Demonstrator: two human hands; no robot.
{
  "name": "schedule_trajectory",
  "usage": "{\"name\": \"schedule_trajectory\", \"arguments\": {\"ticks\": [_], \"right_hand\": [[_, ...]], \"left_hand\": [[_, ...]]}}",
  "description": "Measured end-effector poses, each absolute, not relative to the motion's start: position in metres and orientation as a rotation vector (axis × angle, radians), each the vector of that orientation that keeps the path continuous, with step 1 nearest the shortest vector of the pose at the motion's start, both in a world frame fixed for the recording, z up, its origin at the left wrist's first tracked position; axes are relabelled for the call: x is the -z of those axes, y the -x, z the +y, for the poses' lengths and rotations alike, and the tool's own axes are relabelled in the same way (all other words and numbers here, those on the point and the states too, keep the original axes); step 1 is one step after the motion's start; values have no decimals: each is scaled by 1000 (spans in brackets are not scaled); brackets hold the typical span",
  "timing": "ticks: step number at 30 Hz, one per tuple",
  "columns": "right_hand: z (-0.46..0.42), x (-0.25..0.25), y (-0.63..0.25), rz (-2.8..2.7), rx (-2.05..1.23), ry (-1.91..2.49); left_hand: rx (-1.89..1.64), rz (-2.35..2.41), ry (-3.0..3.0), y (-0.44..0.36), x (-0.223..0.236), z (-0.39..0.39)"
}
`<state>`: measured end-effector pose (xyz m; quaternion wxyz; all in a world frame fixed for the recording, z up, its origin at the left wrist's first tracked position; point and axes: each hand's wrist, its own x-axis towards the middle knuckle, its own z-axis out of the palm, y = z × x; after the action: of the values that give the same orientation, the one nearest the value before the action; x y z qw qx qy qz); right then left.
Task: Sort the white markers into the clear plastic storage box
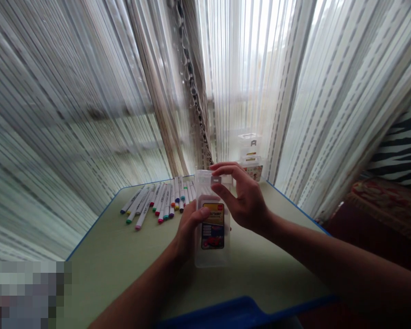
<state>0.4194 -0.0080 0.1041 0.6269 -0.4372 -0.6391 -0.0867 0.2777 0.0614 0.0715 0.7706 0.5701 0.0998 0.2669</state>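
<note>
White markers with coloured ends (pixel 144 213), loose, lying side by side toward the far left corner of the blue-edged table (pixel 260 269); next, left hand (pixel 186 230), clasped round a clear labelled case (pixel 212 224), upright between the table's near and far edges. Right hand (pixel 244 196), thumb and fingers at the case's top latch, grip uncertain; second clear case (pixel 254 171) stands by the far right corner.

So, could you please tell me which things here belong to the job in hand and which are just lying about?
Belonging:
Clear case, in the left hand, right hand at its latch
Loose markers, probably, as the case's label shows "arker"

Apparently just about:
Clear container at the back
Curtain
Zebra-patterned fabric
</note>
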Motion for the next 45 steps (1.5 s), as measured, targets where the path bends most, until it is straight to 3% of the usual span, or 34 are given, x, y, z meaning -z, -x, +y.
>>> {"name": "schedule_trajectory", "arguments": {"ticks": [45], "right_hand": [[-15,-101,-424,-1642,277,1021]], "left_hand": [[-551,236,-1123,-279,-68,60]]}}
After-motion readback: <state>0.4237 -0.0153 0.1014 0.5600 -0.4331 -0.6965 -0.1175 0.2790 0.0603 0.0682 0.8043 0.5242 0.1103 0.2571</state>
